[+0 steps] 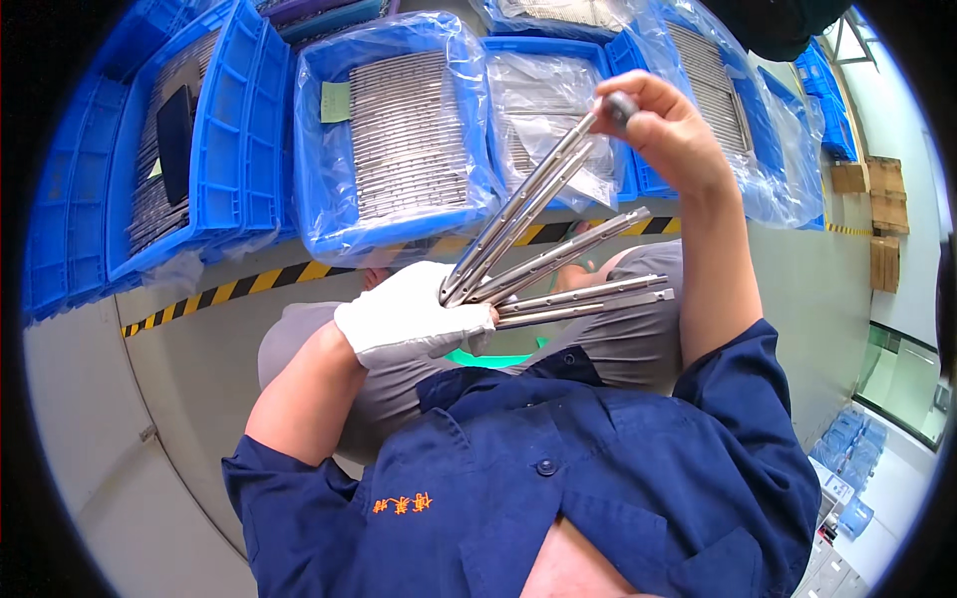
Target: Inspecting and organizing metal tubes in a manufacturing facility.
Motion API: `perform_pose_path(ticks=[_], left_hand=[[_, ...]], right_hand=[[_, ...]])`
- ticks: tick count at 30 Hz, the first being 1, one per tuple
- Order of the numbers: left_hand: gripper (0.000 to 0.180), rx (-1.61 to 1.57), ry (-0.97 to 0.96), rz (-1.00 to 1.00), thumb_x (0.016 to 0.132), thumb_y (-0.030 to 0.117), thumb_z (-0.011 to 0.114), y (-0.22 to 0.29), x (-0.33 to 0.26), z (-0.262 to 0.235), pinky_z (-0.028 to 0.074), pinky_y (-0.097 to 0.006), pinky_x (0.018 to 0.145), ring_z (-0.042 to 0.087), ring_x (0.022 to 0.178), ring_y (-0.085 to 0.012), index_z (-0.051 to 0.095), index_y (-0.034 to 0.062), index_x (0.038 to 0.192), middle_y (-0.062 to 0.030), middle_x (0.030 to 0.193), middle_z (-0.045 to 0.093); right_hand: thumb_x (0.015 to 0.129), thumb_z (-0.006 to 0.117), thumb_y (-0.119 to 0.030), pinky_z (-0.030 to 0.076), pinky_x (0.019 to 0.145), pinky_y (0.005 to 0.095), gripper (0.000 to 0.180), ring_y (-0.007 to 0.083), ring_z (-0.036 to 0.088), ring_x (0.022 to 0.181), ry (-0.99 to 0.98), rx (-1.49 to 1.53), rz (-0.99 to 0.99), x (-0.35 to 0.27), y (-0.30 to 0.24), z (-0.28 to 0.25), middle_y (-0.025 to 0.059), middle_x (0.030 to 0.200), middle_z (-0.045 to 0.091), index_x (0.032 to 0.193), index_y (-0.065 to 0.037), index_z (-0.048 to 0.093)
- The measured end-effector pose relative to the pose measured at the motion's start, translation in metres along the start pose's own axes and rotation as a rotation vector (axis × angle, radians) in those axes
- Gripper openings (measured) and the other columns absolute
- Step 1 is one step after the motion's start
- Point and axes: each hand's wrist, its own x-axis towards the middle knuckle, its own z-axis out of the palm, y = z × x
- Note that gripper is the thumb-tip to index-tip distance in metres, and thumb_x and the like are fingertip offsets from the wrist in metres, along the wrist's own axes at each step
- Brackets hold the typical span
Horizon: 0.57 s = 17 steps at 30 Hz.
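Note:
My left hand, in a white glove, is closed around one end of several metal rods. The rods are slim and shiny, with small holes along their length, and they fan out to the right over my lap. Up at the far end of the topmost rods, my bare right hand pinches a small dark grey cylindrical piece between thumb and fingers. That piece is at the tip of one rod; whether it is fitted onto it I cannot tell.
Ahead stands a blue crate lined with clear plastic, holding rows of similar rods and a pale green note. More blue crates flank it, one with a black flat object on top. Black-and-yellow tape runs along the floor.

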Motion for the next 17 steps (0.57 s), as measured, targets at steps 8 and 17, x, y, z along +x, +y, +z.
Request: perform_pose_path(ticks=[8, 17], left_hand=[[0.035, 0.042, 0.000, -0.009, 0.075, 0.036, 0.059, -0.003, 0.003, 0.001, 0.038, -0.024, 0.048, 0.043, 0.052, -0.0087, 0.056, 0.0019, 0.083, -0.0015, 0.059, 0.050], [0.027, 0.004, -0.003, -0.154, 0.074, 0.028, 0.063, -0.002, 0.005, 0.004, 0.040, -0.022, 0.051, 0.047, 0.057, -0.0069, 0.060, 0.0042, 0.087, -0.0011, 0.065, 0.055]], right_hand=[[0.073, 0.066, -0.014, 0.044, 0.083, 0.0298, 0.031, 0.0174, 0.059, 0.087, -0.141, 0.128, 0.005, 0.001, 0.001, 0.019, 0.0121, 0.092, 0.060, 0.100, -0.003, 0.057], [0.069, 0.069, -0.009, 0.045, 0.081, 0.0269, 0.034, 0.0154, 0.058, 0.085, -0.199, -0.011, 0.077, -0.002, 0.005, 0.025, 0.0088, 0.090, 0.060, 0.101, -0.003, 0.057]])
